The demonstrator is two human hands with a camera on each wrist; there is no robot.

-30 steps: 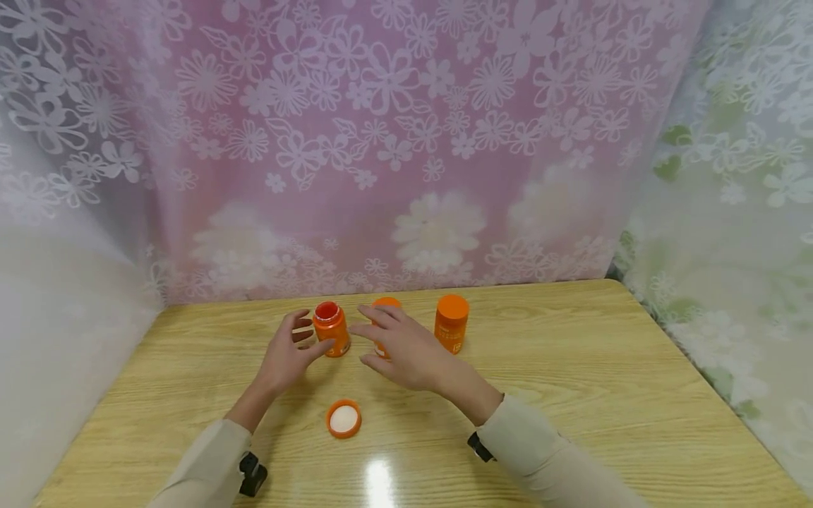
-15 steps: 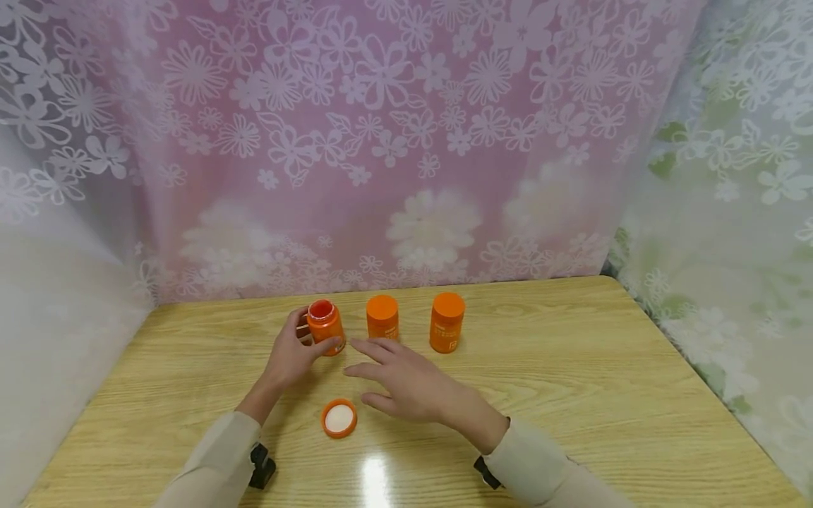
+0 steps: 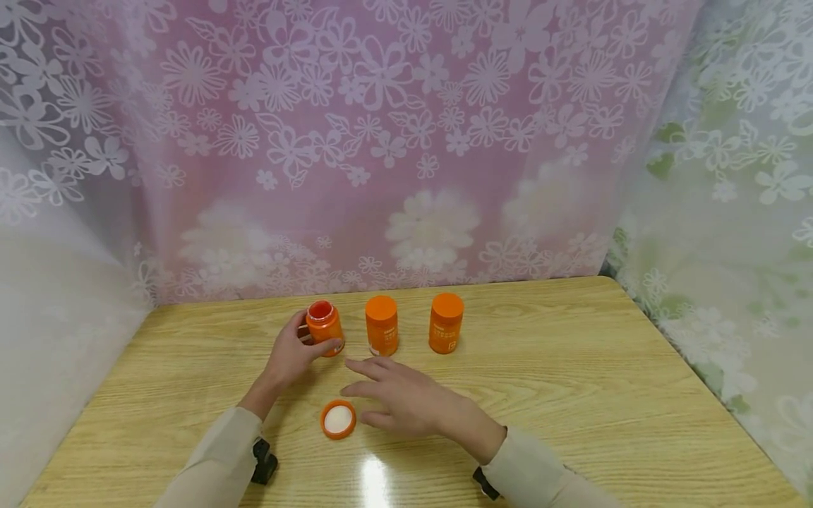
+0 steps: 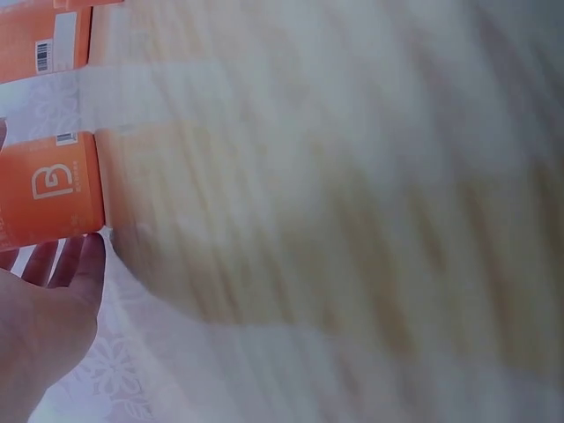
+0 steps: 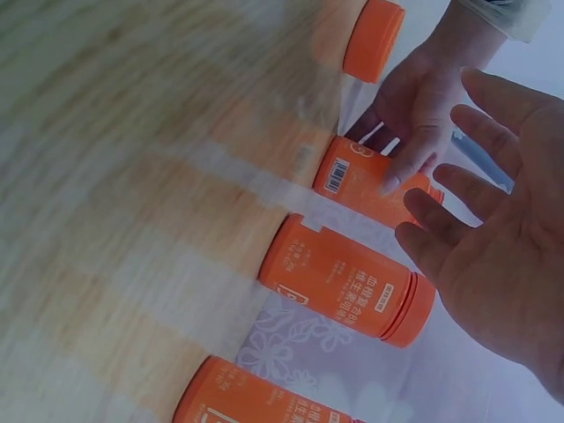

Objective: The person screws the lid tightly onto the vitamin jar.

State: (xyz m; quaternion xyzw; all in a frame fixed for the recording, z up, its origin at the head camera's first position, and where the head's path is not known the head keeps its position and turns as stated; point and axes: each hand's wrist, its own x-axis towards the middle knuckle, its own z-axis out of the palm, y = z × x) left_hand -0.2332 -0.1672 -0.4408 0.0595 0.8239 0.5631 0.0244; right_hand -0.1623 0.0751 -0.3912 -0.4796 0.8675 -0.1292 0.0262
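Grasping a shiny orange cylindrical bottle with an uncapped red mouth (image 3: 326, 334), a person's left hand (image 3: 291, 358) has its thumb across the front and its fingers around the far-left side. The bottle stands upright on a pale wood-grain tabletop (image 3: 571, 367). The right hand (image 3: 409, 401) is released, palm down, its fingers loosely spread above the wood. Just left of its fingertips, apart from them, a round orange cap with a white lining (image 3: 338, 419) lies upside down, nearer the person than the uncapped bottle. Beyond the right hand stand two capped orange bottles, a middle one (image 3: 382, 326) and a rightmost one (image 3: 447, 324), in a row with the held bottle.
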